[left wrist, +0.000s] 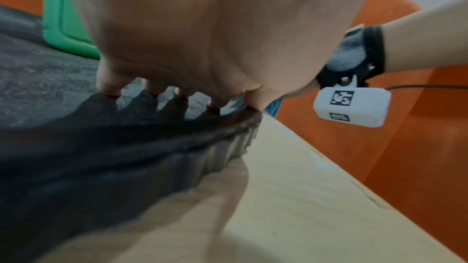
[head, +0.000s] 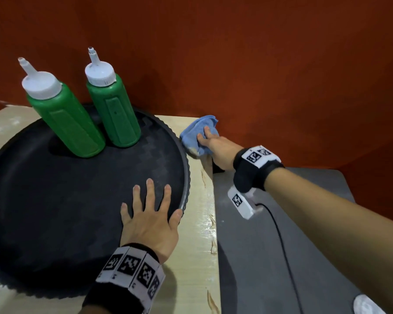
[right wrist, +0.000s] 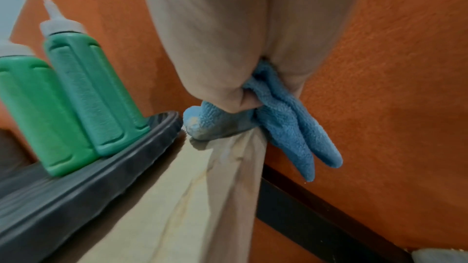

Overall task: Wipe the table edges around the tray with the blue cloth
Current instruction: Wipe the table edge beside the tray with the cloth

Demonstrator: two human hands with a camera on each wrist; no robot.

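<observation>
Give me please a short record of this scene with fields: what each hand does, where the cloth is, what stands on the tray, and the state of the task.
left hand: left hand lies flat, fingers spread, on the tray near its right rim
right hand: right hand grips the blue cloth
cloth position: on the table at its far right corner, beside the tray rim; part hangs over the edge in the right wrist view
on tray: two green bottles, upright, white caps
task state: wiping at the far right corner
</observation>
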